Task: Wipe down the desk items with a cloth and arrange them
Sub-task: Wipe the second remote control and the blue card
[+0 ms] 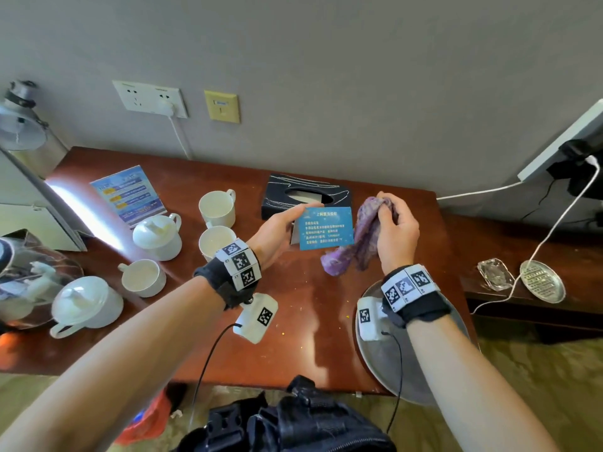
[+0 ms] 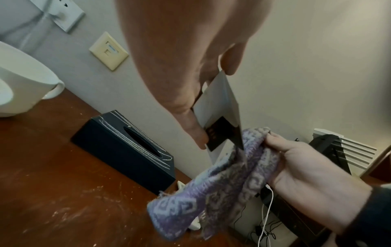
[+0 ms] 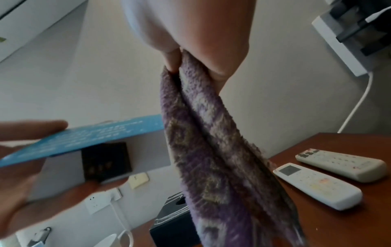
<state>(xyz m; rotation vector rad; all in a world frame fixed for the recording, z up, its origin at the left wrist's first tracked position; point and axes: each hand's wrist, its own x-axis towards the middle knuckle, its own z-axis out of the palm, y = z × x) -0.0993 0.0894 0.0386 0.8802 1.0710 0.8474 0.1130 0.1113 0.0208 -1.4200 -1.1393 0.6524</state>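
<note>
My left hand [image 1: 280,228] grips a folded blue tent card [image 1: 326,228] by its left edge, above the middle of the red-brown desk [image 1: 293,321]. The card [image 2: 220,107] shows white inside with a dark square, thumb and fingers pinching it. My right hand [image 1: 396,230] grips a purple patterned cloth [image 1: 357,238] bunched at the card's right edge; the cloth [image 3: 211,150] hangs down from the fingers beside the card [image 3: 95,138]. In the left wrist view the cloth [image 2: 211,192] touches the card's lower corner.
A black tissue box [image 1: 305,194] lies behind the card. White cups [image 1: 217,207] and lidded pots [image 1: 156,236] stand at the left by a blue leaflet [image 1: 130,194]. A metal tray [image 1: 385,363] overhangs the front right edge. Two remotes [image 3: 317,183] lie at the right.
</note>
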